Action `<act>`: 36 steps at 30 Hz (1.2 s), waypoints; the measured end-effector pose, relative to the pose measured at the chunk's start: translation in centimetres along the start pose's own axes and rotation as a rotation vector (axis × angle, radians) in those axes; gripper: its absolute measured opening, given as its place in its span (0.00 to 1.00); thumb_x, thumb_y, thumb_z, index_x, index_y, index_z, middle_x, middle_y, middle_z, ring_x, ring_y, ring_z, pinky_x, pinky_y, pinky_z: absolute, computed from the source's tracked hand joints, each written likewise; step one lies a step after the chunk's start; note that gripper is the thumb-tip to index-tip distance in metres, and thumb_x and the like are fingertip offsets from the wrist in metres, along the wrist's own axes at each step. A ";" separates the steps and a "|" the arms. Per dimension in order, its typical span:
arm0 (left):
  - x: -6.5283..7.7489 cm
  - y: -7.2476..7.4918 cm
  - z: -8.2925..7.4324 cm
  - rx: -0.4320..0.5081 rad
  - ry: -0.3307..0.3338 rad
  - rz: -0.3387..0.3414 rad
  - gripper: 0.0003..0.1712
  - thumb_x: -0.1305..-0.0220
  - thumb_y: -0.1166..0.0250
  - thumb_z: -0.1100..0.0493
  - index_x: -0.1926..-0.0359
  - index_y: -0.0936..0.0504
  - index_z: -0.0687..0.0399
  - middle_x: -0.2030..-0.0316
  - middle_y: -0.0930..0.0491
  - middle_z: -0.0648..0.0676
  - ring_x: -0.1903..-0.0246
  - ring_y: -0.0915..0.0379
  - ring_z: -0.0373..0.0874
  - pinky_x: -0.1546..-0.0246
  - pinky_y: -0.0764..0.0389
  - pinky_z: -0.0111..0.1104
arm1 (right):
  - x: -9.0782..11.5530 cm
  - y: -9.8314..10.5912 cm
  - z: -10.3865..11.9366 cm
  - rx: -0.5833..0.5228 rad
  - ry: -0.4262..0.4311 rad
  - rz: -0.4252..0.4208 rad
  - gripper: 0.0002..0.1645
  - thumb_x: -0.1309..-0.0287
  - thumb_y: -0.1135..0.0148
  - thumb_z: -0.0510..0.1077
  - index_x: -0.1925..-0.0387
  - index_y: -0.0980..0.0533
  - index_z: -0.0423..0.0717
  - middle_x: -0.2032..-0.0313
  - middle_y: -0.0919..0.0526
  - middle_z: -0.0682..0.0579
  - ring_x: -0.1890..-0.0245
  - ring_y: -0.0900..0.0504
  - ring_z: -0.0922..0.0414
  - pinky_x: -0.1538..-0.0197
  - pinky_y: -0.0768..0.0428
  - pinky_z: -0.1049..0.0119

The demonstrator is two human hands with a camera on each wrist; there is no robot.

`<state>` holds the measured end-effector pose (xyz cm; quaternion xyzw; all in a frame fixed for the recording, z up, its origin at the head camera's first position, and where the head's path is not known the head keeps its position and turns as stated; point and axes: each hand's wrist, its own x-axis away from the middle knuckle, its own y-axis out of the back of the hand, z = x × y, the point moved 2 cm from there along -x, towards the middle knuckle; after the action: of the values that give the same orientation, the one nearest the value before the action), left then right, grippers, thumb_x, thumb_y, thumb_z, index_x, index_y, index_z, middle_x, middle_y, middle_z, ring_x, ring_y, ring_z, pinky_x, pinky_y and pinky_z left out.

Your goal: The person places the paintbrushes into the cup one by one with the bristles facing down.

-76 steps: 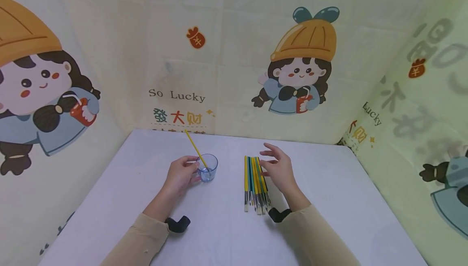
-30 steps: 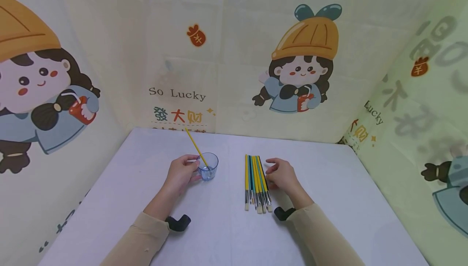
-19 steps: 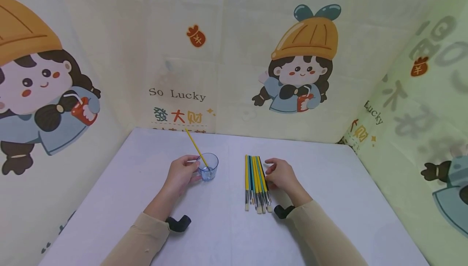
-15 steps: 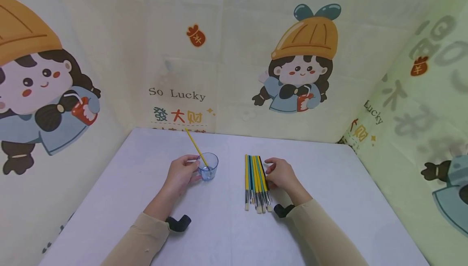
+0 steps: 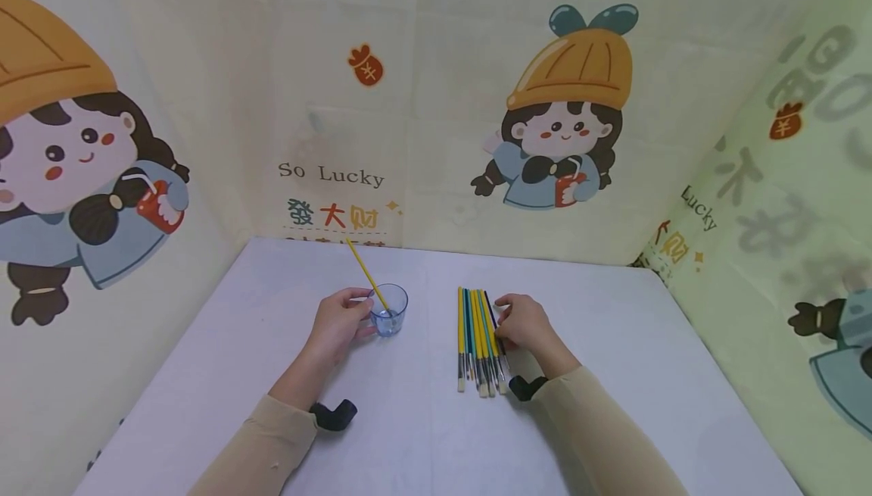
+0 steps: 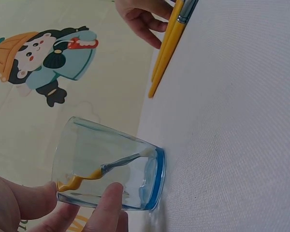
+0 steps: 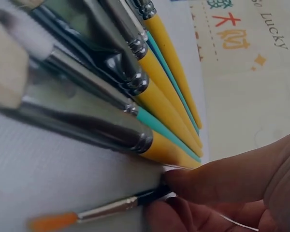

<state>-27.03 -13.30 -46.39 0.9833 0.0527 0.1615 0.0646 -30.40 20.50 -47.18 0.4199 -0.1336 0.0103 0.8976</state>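
My left hand grips the side of a clear bluish glass. A yellow-handled paintbrush leans in it, bristles down, handle past the rim; the glass distorts its lower part in the left wrist view. My right hand pinches the dark handle of a slim paintbrush with orange bristles, between thumb and fingers. That brush lies at the right end of a row of paintbrushes, slightly apart from them. The row has yellow, teal and dark handles, with bristles toward me.
A white cloth covers the table. Behind it hangs a cream cloth backdrop with cartoon prints, continuing along both sides. A black curved piece sticks out at each sleeve cuff.
My right hand has come down from above the row to its right side and taken hold of the dark brush, which has shifted slightly right, away from the others. My left hand stays on the glass.
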 end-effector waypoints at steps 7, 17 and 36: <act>0.0 0.0 0.0 -0.004 -0.007 0.002 0.21 0.18 0.38 0.57 0.29 0.22 0.51 0.39 0.25 0.64 0.39 0.21 0.56 0.44 0.08 0.44 | -0.1 0.0 0.4 0.087 -0.012 -0.002 0.33 0.44 0.27 0.36 0.34 0.21 0.42 0.56 0.16 0.42 0.70 0.16 0.52 0.72 0.14 0.69; -0.2 0.0 0.1 -0.001 -0.005 0.005 0.21 0.19 0.38 0.57 0.30 0.22 0.52 0.40 0.25 0.64 0.39 0.21 0.57 0.44 0.08 0.44 | -0.2 0.1 0.7 0.089 -0.027 0.017 0.33 0.44 0.32 0.34 0.34 0.20 0.45 0.59 0.16 0.43 0.74 0.18 0.52 0.75 0.17 0.68; -0.4 0.1 0.3 0.009 -0.017 0.006 0.21 0.19 0.38 0.58 0.30 0.21 0.52 0.41 0.25 0.64 0.41 0.21 0.56 0.45 0.08 0.44 | 0.3 1.0 0.3 -0.148 0.010 -0.021 0.37 0.39 0.32 0.33 0.28 0.28 0.47 0.56 0.21 0.42 0.66 0.21 0.51 0.70 0.16 0.69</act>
<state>-27.35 -13.47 -46.79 0.9851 0.0499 0.1531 0.0600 -30.29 20.86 -46.18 0.3536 -0.1251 -0.0070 0.9270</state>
